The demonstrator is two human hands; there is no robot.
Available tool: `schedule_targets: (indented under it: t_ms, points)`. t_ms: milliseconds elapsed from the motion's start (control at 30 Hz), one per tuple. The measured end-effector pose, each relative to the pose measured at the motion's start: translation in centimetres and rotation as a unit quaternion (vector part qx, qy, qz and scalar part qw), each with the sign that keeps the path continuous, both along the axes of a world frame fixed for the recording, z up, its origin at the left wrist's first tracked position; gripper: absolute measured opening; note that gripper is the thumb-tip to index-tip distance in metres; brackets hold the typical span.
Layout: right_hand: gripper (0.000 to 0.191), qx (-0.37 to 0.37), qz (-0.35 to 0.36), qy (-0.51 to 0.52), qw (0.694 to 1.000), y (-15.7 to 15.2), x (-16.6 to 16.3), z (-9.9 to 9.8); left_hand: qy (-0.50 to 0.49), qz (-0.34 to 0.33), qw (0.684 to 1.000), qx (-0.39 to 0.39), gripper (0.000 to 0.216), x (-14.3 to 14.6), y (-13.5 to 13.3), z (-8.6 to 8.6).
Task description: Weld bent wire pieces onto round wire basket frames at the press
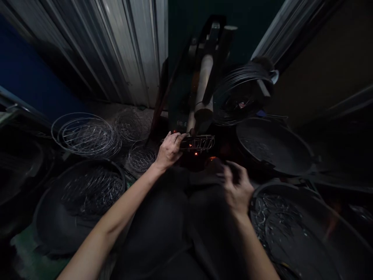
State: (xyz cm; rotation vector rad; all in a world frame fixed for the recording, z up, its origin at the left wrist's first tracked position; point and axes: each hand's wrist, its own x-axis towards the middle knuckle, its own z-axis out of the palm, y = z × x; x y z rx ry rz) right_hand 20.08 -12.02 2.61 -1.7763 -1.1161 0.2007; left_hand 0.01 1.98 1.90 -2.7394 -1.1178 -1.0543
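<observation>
My left hand [169, 149] is closed on the left end of a small wire rack [197, 142], holding it under the head of a dark upright machine [204, 83]. Small orange sparks glow around the rack. My right hand [237, 187] hovers lower right of the rack, near my lap; it is blurred by motion, and whether its fingers hold anything is unclear. A spool of dark wire [243, 93] hangs to the right of the machine.
Stacks of round wire racks [86, 134] lie at the left on the floor. A black tub [77, 202] holds more wire pieces. At the right stand black tubs [274, 146], and the near tub [294, 229] holds loose wire parts. Corrugated metal wall [116, 50] rises behind.
</observation>
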Motion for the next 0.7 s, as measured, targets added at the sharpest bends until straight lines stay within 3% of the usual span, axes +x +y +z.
schedule_targets:
  t_ms: [100,167,200,300,400,500,567,700]
  points:
    - [0.043,-0.115,-0.148,-0.066,0.980,-7.3,7.2,-1.6,0.008,-0.039,0.997,-0.073,0.061,-0.6,-2.8,1.5]
    - [0.045,-0.252,-0.222,-0.078,0.939,-11.5,11.6,-3.5,0.023,-0.065,0.990,-0.126,0.064,-0.5,-4.9,2.1]
    - [0.043,-0.328,-0.226,-0.072,0.915,-13.2,13.2,-4.5,0.039,-0.076,0.984,-0.155,0.065,-0.1,-5.7,2.2]
    - [0.038,-0.480,-0.098,-0.062,0.870,-16.2,15.4,-8.1,0.105,-0.107,0.962,-0.227,0.066,1.4,-7.6,1.7]
    - [0.038,-0.523,0.015,-0.075,0.849,-16.4,15.1,-11.1,0.132,-0.138,0.950,-0.248,0.073,2.2,-8.5,1.1]
    - [0.037,-0.534,0.028,-0.079,0.841,-15.5,14.4,-12.6,0.104,-0.133,0.945,-0.279,0.096,0.5,-9.1,0.9]
    - [0.033,-0.537,0.043,-0.088,0.838,-15.2,14.3,-12.6,0.038,-0.075,0.946,-0.313,0.103,-1.8,-9.7,0.5]
    - [0.025,-0.539,0.066,-0.129,0.830,-16.3,14.5,-11.1,-0.112,0.072,0.925,-0.357,0.095,-6.1,-11.4,-1.7]
